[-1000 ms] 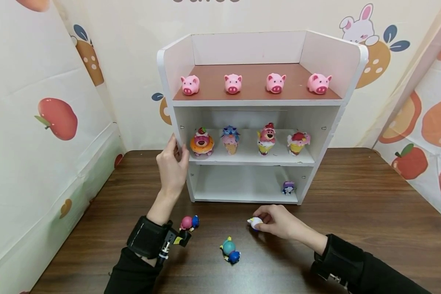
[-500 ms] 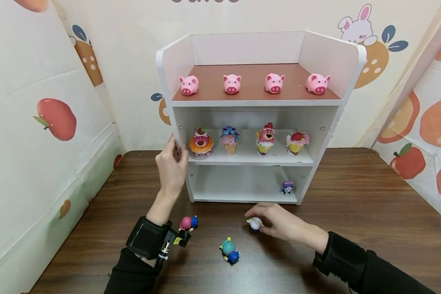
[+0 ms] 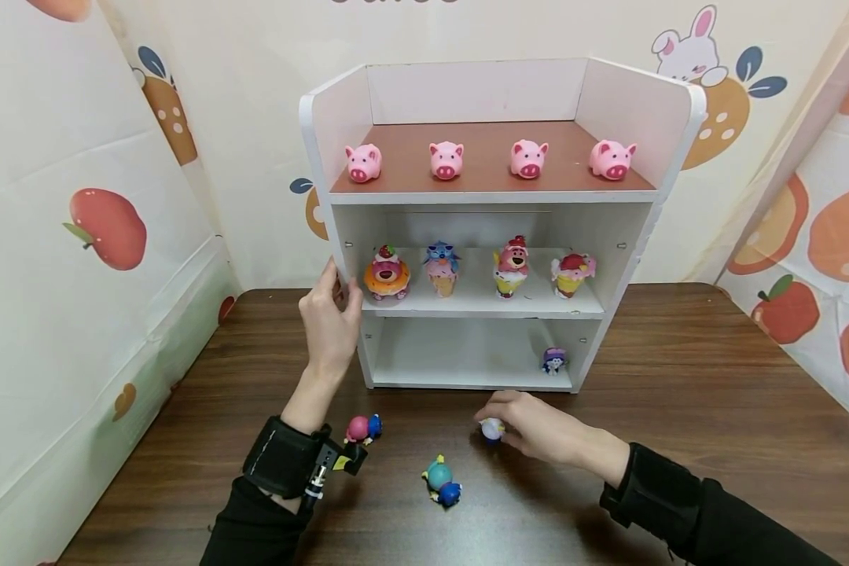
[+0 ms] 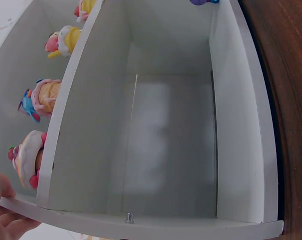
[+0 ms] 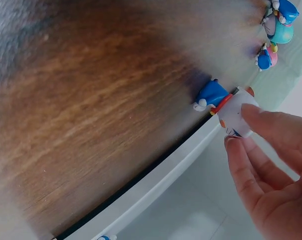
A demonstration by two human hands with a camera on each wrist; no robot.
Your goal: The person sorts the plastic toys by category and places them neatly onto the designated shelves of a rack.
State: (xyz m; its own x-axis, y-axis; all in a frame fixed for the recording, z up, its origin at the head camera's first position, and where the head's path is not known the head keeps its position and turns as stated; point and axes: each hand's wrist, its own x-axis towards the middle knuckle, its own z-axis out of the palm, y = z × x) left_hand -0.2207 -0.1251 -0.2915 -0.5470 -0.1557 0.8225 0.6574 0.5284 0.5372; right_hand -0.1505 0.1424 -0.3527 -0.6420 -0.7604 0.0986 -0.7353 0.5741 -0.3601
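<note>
My left hand grips the left side panel of a white three-tier shelf; in the left wrist view its thumb and fingers lie on either side of that panel. My right hand pinches a small figurine with a white round head, red collar and blue body between thumb and fingertips. It is low at the table, in front of the shelf. Two similar figurines lie nearby: one pink and blue beside my left wrist, one teal and blue nearer me.
Pink pig figures line the top tier. Several ice-cream and dessert character figures stand on the middle one. A small purple-hatted figure is at the right of the bottom tier. Printed cloth walls flank the wooden table.
My right fingers parted from the white-headed figurine half a second ago and now close on it again. The figurine has turned, its orange part now facing right. My left hand stays put.
</note>
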